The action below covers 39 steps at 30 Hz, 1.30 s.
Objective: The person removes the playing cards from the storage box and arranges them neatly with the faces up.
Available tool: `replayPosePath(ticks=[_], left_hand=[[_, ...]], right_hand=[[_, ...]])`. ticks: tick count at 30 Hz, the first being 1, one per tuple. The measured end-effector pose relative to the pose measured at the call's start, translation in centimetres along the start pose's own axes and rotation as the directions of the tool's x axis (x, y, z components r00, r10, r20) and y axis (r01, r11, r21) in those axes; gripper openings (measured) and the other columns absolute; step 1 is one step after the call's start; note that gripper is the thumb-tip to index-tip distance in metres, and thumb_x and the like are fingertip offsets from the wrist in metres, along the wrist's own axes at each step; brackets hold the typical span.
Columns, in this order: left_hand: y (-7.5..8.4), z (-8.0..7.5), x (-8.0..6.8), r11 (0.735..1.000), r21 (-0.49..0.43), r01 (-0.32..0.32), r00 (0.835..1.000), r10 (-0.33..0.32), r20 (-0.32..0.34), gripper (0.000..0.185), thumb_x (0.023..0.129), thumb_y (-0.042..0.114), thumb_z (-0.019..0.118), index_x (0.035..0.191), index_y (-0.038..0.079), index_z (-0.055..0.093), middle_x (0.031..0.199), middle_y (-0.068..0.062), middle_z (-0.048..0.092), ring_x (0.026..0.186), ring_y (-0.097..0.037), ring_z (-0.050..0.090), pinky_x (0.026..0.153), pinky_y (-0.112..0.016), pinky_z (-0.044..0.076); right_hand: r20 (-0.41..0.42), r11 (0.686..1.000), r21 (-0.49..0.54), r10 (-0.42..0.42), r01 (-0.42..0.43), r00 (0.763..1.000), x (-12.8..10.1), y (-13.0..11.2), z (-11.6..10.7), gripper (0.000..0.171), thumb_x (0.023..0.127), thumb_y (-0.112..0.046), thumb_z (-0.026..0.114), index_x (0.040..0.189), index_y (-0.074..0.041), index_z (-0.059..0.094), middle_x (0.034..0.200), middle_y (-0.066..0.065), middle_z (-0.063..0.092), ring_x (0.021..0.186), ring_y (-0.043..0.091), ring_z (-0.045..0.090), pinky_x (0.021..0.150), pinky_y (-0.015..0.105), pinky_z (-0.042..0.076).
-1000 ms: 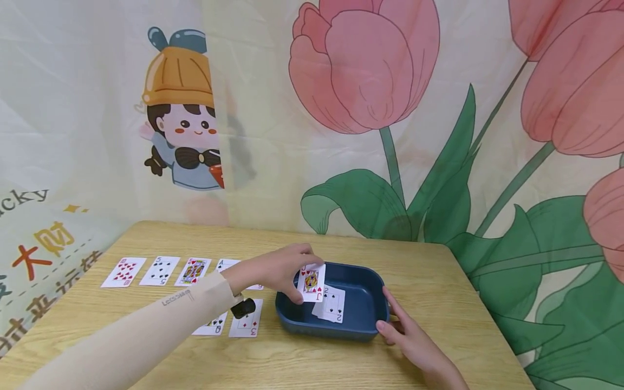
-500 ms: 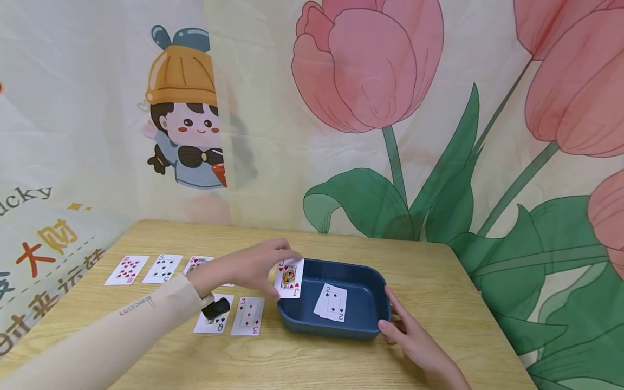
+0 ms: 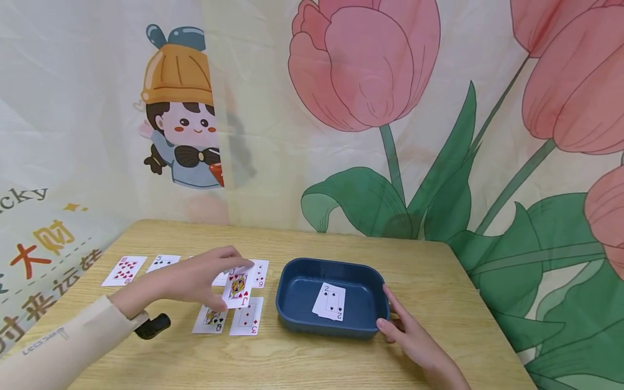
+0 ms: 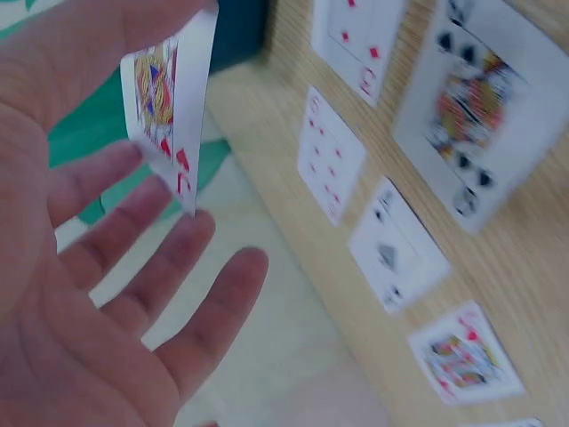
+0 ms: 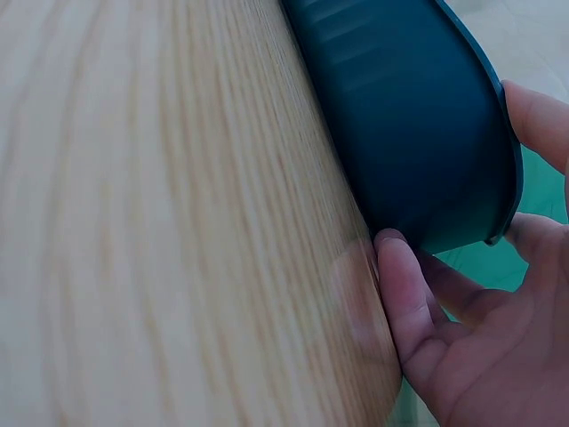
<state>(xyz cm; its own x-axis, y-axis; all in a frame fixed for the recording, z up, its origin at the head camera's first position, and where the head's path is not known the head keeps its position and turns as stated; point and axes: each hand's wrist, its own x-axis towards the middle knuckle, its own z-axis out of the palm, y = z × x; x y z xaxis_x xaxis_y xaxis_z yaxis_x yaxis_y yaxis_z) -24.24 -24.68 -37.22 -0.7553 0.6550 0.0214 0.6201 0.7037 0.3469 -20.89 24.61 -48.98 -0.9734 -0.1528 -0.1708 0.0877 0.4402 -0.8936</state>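
Observation:
My left hand [image 3: 202, 279] pinches a jack of hearts [image 3: 238, 288] between thumb and fingers, above the cards on the table. In the left wrist view that jack of hearts [image 4: 160, 107] hangs tilted at the fingertips, the other fingers spread. Below it lie a queen of spades [image 3: 210, 320] and a three of diamonds [image 3: 246, 320], with a red six or nine [image 3: 261, 273] behind. At the right end of a dark blue tray [image 3: 322, 328], my right hand [image 3: 414, 344] holds the wall and rim, some fingers curled low against it. A two of spades [image 3: 334, 303] tops a few cards inside.
A ten of hearts [image 3: 125, 271] and a five of spades [image 3: 163, 262] lie in the back row at left; my left arm covers part of that row. The wooden table [image 3: 312, 363] ends at a printed cloth [image 3: 263, 108] behind.
My left hand has carried the jack of hearts leftward from above the tray to above the laid-out cards. My right hand and the tray have stayed in place.

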Motion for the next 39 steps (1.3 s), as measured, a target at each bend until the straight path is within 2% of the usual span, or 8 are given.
replayPosePath(ticks=[3, 9, 16, 23, 27, 31, 36, 39], left_hand=[[-0.9, 0.1, -1.7, 1.0, -0.007, -0.007, 1.0, 0.007, -0.006, 0.088, 0.076, 0.034, 0.097, 0.152, 0.02, 0.056, 0.133, 0.006, 0.055, 0.113, -0.015, 0.055, 0.095, -0.038, 0.052], [-3.0, 0.9, -4.4, 0.997, 0.07, -0.016, 1.0, 0.017, -0.021, 0.089, 0.073, 0.038, 0.098, 0.15, 0.019, 0.058, 0.137, 0.003, 0.054, 0.116, -0.017, 0.056, 0.096, -0.041, 0.053], [-5.5, 2.0, -6.5, 0.994, 0.112, 0.022, 1.0, -0.019, -0.023, 0.092, 0.067, 0.035, 0.099, 0.148, 0.015, 0.06, 0.141, -0.004, 0.055, 0.121, -0.024, 0.057, 0.099, -0.046, 0.054], [-7.4, 2.3, -7.4, 0.992, 0.105, 0.072, 0.995, -0.079, 0.057, 0.092, 0.067, 0.035, 0.097, 0.148, 0.011, 0.06, 0.14, -0.007, 0.056, 0.121, -0.027, 0.058, 0.099, -0.05, 0.054], [-7.9, 2.4, -7.5, 0.993, 0.078, 0.092, 0.99, -0.1, 0.103, 0.092, 0.069, 0.034, 0.097, 0.15, 0.011, 0.059, 0.14, -0.002, 0.054, 0.12, -0.023, 0.056, 0.099, -0.046, 0.053], [-8.1, 2.3, -7.5, 0.99, 0.06, 0.13, 0.981, -0.137, 0.14, 0.093, 0.07, 0.034, 0.097, 0.151, 0.014, 0.058, 0.142, -0.004, 0.052, 0.123, -0.027, 0.054, 0.1, -0.051, 0.051], [-8.4, 2.4, -7.6, 0.985, 0.061, 0.16, 0.973, -0.168, 0.157, 0.093, 0.069, 0.032, 0.098, 0.152, 0.014, 0.058, 0.149, -0.014, 0.051, 0.133, -0.04, 0.051, 0.104, -0.062, 0.047], [-8.6, 2.6, -7.7, 0.987, 0.077, 0.139, 0.978, -0.149, 0.148, 0.093, 0.068, 0.031, 0.097, 0.15, 0.014, 0.059, 0.147, -0.013, 0.052, 0.13, -0.036, 0.053, 0.102, -0.058, 0.049]], right_hand=[[0.009, 1.0, 0.006, -0.023, 0.023, 1.0, 0.0, 0.0, -0.1, 0.078, 0.104, -0.044, 0.068, 0.168, -0.043, 0.025, 0.16, 0.02, 0.041, 0.114, 0.027, 0.063, 0.086, 0.036, 0.055], [0.03, 0.999, 0.01, -0.049, 0.049, 0.998, 0.1, 0.0, -0.1, 0.076, 0.106, -0.04, 0.066, 0.169, -0.041, 0.022, 0.162, 0.023, 0.038, 0.116, 0.028, 0.062, 0.087, 0.036, 0.056], [0.012, 1.0, 0.003, -0.02, 0.02, 1.0, -0.1, -0.3, -0.1, 0.078, 0.103, -0.044, 0.068, 0.167, -0.046, 0.024, 0.162, 0.019, 0.039, 0.113, 0.026, 0.062, 0.087, 0.036, 0.055], [0.012, 1.0, 0.001, -0.023, 0.023, 1.0, -0.2, -0.4, -0.1, 0.078, 0.104, -0.043, 0.068, 0.168, -0.044, 0.024, 0.162, 0.02, 0.039, 0.113, 0.026, 0.062, 0.088, 0.036, 0.055], [0.019, 0.999, 0.007, -0.037, 0.037, 0.999, -0.2, -0.2, -0.1, 0.077, 0.105, -0.041, 0.066, 0.169, -0.042, 0.023, 0.163, 0.022, 0.038, 0.114, 0.027, 0.062, 0.087, 0.035, 0.055], [0.027, 0.999, 0.011, -0.049, 0.049, 0.998, -0.1, -0.1, -0.1, 0.076, 0.106, -0.04, 0.066, 0.169, -0.041, 0.023, 0.164, 0.023, 0.036, 0.115, 0.027, 0.062, 0.087, 0.034, 0.055], [0.024, 0.999, 0.004, -0.05, 0.05, 0.998, 0.0, -0.1, -0.1, 0.077, 0.106, -0.041, 0.066, 0.169, -0.042, 0.023, 0.163, 0.022, 0.038, 0.115, 0.027, 0.062, 0.086, 0.034, 0.056], [0.017, 0.999, 0.002, -0.039, 0.039, 0.999, -0.1, -0.1, -0.1, 0.078, 0.105, -0.042, 0.067, 0.168, -0.044, 0.023, 0.162, 0.02, 0.039, 0.114, 0.027, 0.062, 0.087, 0.036, 0.056]])
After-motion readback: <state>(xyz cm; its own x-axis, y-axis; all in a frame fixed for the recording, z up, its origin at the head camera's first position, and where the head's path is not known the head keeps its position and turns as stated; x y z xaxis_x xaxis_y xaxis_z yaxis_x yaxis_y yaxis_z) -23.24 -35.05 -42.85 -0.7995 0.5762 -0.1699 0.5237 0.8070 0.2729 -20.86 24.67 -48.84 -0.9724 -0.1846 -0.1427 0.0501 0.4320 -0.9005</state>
